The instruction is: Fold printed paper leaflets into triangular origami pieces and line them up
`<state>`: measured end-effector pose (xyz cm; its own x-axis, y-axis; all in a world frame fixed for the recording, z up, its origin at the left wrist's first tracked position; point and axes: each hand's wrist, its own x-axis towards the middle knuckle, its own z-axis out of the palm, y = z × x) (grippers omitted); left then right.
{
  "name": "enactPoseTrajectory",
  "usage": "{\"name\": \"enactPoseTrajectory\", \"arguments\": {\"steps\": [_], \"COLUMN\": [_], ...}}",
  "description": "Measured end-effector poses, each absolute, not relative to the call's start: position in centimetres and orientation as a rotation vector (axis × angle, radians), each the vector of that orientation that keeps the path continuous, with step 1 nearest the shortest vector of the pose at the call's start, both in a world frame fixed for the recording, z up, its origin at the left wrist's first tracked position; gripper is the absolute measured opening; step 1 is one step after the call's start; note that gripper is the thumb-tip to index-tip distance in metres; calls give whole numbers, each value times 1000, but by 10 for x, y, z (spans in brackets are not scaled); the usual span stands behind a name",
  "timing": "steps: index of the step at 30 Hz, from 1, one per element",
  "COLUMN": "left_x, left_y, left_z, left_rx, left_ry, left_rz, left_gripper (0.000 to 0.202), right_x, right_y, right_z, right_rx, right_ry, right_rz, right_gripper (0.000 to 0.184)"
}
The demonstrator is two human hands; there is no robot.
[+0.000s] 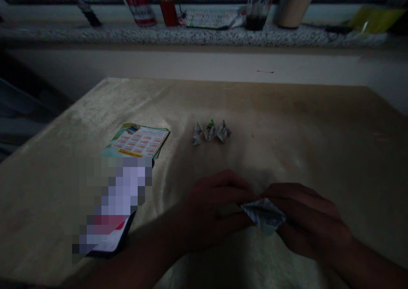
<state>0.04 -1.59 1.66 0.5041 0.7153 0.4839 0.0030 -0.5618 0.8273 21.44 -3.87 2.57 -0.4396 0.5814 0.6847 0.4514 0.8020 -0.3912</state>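
Observation:
A small folded piece of printed paper (pixel 264 214) is pinched between my two hands above the near part of the table. My left hand (pixel 219 208) grips its left corner with the fingers and thumb closed. From the other side, my right hand (pixel 306 221) closes on its right edge. The paper looks bluish-white with creased, pointed corners. Further back on the table stand three small folded paper shapes (pixel 210 131) in a row, close together, with green bits at some tips.
A stack of printed cards (pixel 140 140) lies left on the table (pixel 302 123). Nearer is a phone (pixel 111 238), its screen mostly pixelated. On the stone sill (pixel 204 36) stand a red can (pixel 138 4), a red lighter (pixel 168 9), a cup with dark liquid (pixel 256 12) and a beige cylinder (pixel 295 4).

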Motion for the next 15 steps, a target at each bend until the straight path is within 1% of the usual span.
{"name": "enactPoseTrajectory", "arguments": {"steps": [3, 10, 12, 15], "left_x": [-2, 0, 0, -2], "left_y": [-16, -20, -21, -22], "left_z": [16, 11, 12, 16], "left_rx": [1981, 1920, 1910, 1921], "left_ry": [542, 474, 469, 503], "left_rz": [1103, 1247, 1231, 1203], "left_gripper": [17, 13, 13, 11], "right_x": [215, 213, 213, 214], "right_y": [-41, -40, -39, -39], "right_z": [26, 30, 32, 34], "right_rx": [-735, -718, -709, -716], "right_ry": [-2099, -2087, -2099, -2117], "right_rz": [149, 258, 275, 293], "right_gripper": [19, 26, 29, 28]}}
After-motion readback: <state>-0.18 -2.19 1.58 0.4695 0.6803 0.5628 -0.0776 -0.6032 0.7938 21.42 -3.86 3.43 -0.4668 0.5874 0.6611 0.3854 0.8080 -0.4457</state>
